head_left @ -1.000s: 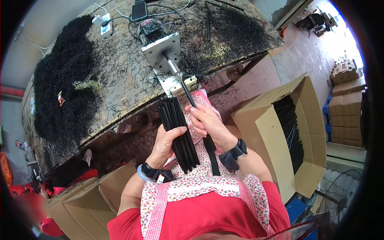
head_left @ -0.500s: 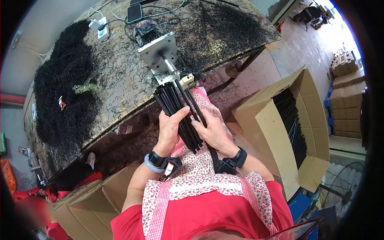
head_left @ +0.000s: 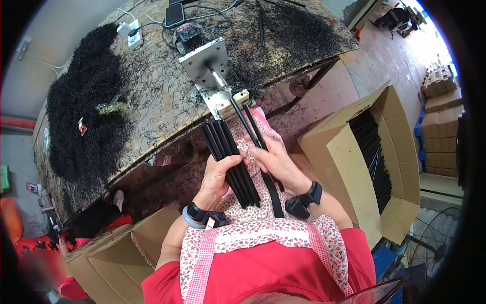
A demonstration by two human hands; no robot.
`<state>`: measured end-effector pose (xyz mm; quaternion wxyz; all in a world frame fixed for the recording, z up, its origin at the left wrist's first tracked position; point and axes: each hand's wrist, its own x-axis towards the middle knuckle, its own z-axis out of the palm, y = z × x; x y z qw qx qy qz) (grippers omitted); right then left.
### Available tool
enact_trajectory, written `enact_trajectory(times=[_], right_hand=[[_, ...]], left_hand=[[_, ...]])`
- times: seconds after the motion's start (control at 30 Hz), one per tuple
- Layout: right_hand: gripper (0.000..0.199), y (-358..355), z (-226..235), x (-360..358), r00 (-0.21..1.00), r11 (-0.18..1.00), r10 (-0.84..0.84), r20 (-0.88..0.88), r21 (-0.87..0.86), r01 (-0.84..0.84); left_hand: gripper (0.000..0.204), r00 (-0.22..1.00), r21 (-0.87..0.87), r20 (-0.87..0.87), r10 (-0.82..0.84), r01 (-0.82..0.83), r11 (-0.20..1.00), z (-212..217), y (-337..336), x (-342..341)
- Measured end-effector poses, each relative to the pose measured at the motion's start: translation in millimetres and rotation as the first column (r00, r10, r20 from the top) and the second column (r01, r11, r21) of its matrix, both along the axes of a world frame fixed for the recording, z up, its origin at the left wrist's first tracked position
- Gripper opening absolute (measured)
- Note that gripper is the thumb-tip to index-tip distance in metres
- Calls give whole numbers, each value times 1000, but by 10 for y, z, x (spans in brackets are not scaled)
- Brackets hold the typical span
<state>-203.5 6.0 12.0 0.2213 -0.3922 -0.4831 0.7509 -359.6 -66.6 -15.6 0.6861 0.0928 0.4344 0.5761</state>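
My left hand (head_left: pixel 216 176) is wrapped round a bundle of thin black tubes (head_left: pixel 242 185), its thumb lying across them. Held over the apron, the bundle slants with its far ends near the table's edge. My right hand (head_left: pixel 277 163) pinches a single black tube (head_left: pixel 242 117), whose far end meets the tip of a metal shaft (head_left: pixel 219 80). Another black tube (head_left: pixel 256 126) runs alongside, under or in the same hand; which, I cannot tell. The shaft passes through a metal plate (head_left: pixel 202 62) in front of a motor (head_left: pixel 188 36).
Black shavings (head_left: pixel 83 106) are heaped on the worktable (head_left: pixel 152 106). A power strip (head_left: pixel 134 35) and a phone (head_left: pixel 174 15) lie at its back. At right stands an open cardboard box (head_left: pixel 349 167) full of black tubes; another box (head_left: pixel 114 263) is at lower left, near another person.
The right hand has drawn tubes away from the bundle, and one now reaches the shaft. The left hand's bundle has shifted slightly down, nearer my body.
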Motion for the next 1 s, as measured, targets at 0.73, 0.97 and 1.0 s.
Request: enact_trajectory(times=[0.73,0.97,1.0], right_hand=[[41,-26,-180,75,991,987,-82,105,148,66],[40,174,-307,-157,981,961,-88,-170,244,129],[40,115,-252,-130,982,961,-91,-168,243,130]], left_hand=[[22,978,43,-154,138,-133,990,113,178,266],[23,997,-22,-14,70,-70,997,-6,-135,233],[25,996,-16,-11,83,-83,996,4,-129,194]])
